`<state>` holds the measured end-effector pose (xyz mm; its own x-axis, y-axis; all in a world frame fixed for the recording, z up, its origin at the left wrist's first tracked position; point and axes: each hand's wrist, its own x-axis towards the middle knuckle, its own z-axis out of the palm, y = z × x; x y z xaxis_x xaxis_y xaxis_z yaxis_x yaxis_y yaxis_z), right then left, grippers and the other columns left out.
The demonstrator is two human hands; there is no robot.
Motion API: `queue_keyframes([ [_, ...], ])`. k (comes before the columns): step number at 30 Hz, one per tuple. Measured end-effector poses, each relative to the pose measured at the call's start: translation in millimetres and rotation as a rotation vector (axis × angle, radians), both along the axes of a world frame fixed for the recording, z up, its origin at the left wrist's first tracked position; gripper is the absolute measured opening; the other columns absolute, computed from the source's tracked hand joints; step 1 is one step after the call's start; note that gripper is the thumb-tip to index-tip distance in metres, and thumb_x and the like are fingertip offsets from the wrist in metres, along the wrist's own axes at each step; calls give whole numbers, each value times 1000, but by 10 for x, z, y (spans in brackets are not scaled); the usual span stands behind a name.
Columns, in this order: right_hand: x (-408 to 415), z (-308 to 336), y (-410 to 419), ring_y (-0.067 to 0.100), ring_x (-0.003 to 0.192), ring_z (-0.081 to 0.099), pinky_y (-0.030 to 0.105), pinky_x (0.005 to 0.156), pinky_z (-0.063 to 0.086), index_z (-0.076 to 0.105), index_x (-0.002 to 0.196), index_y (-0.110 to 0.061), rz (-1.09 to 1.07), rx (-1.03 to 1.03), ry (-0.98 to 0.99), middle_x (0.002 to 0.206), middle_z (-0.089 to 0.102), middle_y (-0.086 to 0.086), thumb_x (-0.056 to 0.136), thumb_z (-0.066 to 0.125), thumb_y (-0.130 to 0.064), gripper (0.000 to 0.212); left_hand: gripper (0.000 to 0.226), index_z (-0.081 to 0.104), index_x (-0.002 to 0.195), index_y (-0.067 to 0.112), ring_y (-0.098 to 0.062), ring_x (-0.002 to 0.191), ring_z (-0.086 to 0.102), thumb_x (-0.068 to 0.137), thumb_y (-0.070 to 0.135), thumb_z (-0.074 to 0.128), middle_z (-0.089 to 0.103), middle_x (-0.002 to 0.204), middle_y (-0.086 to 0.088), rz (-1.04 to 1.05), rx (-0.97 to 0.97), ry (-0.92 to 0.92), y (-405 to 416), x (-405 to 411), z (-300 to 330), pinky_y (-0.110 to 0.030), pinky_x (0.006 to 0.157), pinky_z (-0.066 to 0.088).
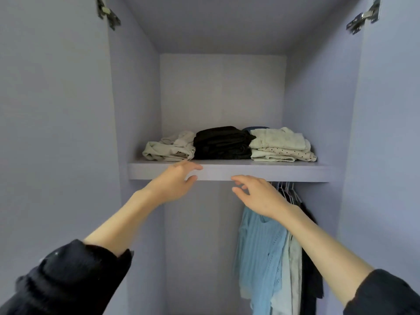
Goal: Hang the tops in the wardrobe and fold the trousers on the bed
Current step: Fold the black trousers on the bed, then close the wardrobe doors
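Lilac wardrobe (386,133) fills the head view, doors open, hinges visible top left and right.

Progress, my read: mostly done. Shelf (261,172) carries three folded stacks side by side: pale stack (168,148) on the left, black stack (221,143) in the middle, cream stack (281,144) on the right with a dotted piece in it. Can't tell from here which are trousers. Below the shelf, tops on hangers (287,192) bunched at the right: blue knit top (259,253) in front, a pale one just beside it, dark ones behind. Bed is out of view, so whatever is left there I can't say.

Hands: both empty, both at the shelf's front edge. Left hand (175,185) is spread, fingertips near the lip just below the pale stack; contact unclear. Right hand (259,196) has fingers loosely bent, just below the edge, in front of the hangers, touching nothing I can see.
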<state>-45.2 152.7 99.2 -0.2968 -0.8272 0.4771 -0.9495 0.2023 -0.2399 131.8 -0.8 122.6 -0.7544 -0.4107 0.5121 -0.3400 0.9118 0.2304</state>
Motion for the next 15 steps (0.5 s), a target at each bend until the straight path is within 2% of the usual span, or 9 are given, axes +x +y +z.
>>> queue_keyframes([
  [2, 175, -84, 164, 11, 117, 53, 27, 93, 39, 45, 137, -25, 34, -50, -48, 131, 56, -5, 98, 42, -36, 41, 35, 49, 132, 24, -13, 101, 53, 98, 18, 43, 44, 138, 4, 3, -13, 77, 218, 266, -74, -21, 89, 36],
  [3, 276, -125, 240, 10, 114, 54, 26, 91, 38, 46, 136, -26, 58, -64, -83, 128, 58, -6, 98, 43, -35, 40, 34, 51, 130, 23, -14, 99, 54, 98, 16, 43, 47, 135, 4, 14, -16, 130, 341, 420, -121, -22, 88, 37],
  [8, 803, -362, 415, 9, 114, 54, 28, 96, 40, 45, 136, -28, 192, -36, -154, 128, 58, -7, 97, 44, -36, 40, 34, 60, 122, 12, -26, 117, 48, 92, 1, 48, 53, 129, -6, 135, -210, 260, 780, 1101, -336, -22, 94, 32],
  [12, 1290, -486, 391, 13, 120, 51, 31, 102, 40, 43, 138, -25, 275, 42, -161, 133, 55, -4, 97, 45, -34, 42, 32, 67, 107, 7, -32, 125, 47, 87, -7, 47, 57, 125, -12, 215, -413, 304, 1014, 1826, -365, -41, 97, 43],
  [15, 1695, -534, 254, 13, 123, 48, 31, 104, 38, 42, 139, -24, 357, 83, -169, 136, 52, -3, 98, 45, -33, 42, 32, 67, 107, 9, -34, 130, 42, 84, 0, 46, 55, 127, -14, 291, -573, 311, 997, 2407, -277, -47, 101, 38],
])
